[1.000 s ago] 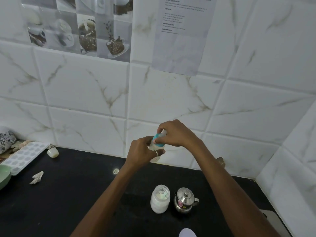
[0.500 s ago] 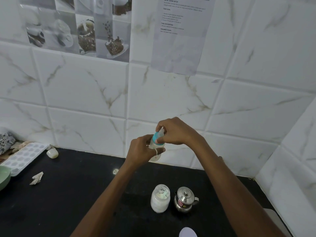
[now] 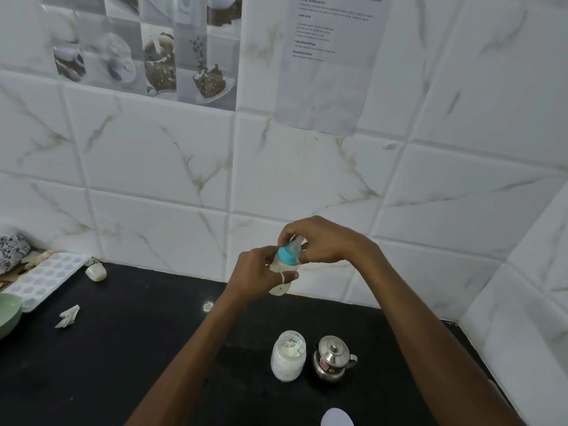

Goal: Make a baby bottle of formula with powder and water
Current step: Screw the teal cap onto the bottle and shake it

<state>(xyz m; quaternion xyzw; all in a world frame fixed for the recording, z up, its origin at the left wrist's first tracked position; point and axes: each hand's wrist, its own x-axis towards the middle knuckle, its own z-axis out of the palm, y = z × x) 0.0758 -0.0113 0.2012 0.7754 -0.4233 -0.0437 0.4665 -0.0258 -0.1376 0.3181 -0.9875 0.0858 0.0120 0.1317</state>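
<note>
Black counter point(image 3: 123, 348): one jar point(image 3: 288, 359), one kettle point(image 3: 332, 361), one held bottle point(image 3: 285, 259).

The left hand point(image 3: 259, 276) covers most of the small clear baby bottle point(image 3: 284, 262), so its contents cannot be judged. The printed white paper sheet point(image 3: 327, 63) carries text too small to read. A pale green bowl point(image 3: 9, 313) and a white, possibly round, object point(image 3: 336, 418) are cut off by the frame's edges.

A matt black desk point(image 3: 123, 348) is backed by glossy marble-veined tiles point(image 3: 153, 167). Polished, mirror-bright metal is seen on the small kettle point(image 3: 333, 358), translucent plastic on the jar point(image 3: 287, 362) and the baby bottle point(image 3: 287, 256), and thin paper on the taped sheet point(image 3: 325, 72).
</note>
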